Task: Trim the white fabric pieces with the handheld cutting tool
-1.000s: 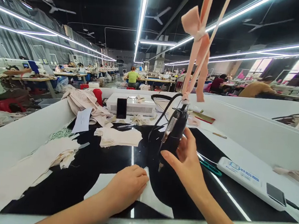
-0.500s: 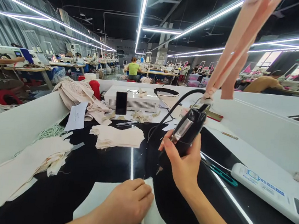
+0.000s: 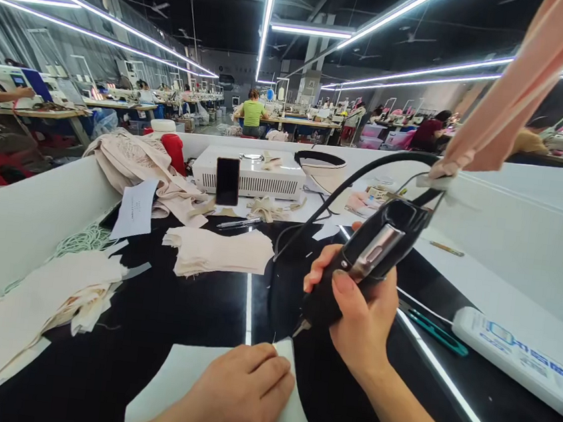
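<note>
My right hand (image 3: 358, 313) is wrapped round a black corded hand tool (image 3: 362, 253) with a metal lever on its side. The tool slants down to the left, and its pointed metal tip (image 3: 302, 327) is just by the top corner of a white cut piece (image 3: 305, 415). Whether the tip touches it I cannot tell. My left hand (image 3: 247, 389), fingers curled together, presses on that piece, which lies on the black tabletop (image 3: 190, 312). Part of the piece is hidden under my left hand. A pink fabric strip (image 3: 508, 107) is tied round the tool's cable end.
A stack of pale cut pieces (image 3: 221, 252) lies ahead, and a bigger pile (image 3: 29, 319) at left. Behind stand a phone (image 3: 227, 182) and a white vented box (image 3: 274, 185). Green-handled tweezers (image 3: 440, 333) and a white bottle (image 3: 512, 359) lie at right. The cable (image 3: 322, 208) arcs across.
The tool in my right hand has tilted further over, and its tip has come down closer to the corner of the white piece. My left hand still presses on it.
</note>
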`<state>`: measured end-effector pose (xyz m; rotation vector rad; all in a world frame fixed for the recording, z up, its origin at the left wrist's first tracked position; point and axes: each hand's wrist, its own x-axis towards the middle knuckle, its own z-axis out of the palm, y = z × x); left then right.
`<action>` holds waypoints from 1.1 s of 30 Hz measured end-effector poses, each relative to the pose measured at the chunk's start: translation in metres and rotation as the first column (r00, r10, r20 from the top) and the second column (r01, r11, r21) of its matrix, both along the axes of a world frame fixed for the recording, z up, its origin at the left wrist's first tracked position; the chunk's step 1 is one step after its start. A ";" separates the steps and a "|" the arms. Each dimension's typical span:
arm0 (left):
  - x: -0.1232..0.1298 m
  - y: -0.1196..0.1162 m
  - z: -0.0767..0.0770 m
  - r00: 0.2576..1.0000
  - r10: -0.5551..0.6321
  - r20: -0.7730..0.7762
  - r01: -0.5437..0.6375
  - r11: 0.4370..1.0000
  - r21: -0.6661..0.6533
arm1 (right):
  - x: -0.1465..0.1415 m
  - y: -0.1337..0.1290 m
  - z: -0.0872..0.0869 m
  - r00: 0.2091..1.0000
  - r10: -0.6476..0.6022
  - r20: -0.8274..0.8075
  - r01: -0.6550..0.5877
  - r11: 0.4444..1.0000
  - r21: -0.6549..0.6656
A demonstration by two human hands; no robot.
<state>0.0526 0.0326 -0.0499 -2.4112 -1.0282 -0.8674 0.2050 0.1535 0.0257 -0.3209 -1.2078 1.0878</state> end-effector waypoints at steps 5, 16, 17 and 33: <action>-0.001 0.000 0.001 1.000 -0.006 0.010 0.006 1.000 -0.005 | 0.001 -0.002 0.001 0.999 0.036 -0.005 -0.036 0.999 0.000; -0.002 -0.001 -0.005 0.999 -0.033 -0.042 0.029 0.995 -0.100 | 0.004 0.002 0.000 1.000 0.018 0.003 -0.018 1.000 0.011; -0.002 -0.001 -0.006 0.998 -0.036 -0.050 0.030 0.992 -0.119 | 0.004 0.003 -0.001 1.000 0.019 0.007 -0.020 1.000 0.012; -0.003 -0.001 -0.010 0.999 -0.034 -0.002 0.033 0.980 -0.196 | 0.001 -0.003 0.003 0.998 0.058 -0.014 -0.059 0.998 -0.031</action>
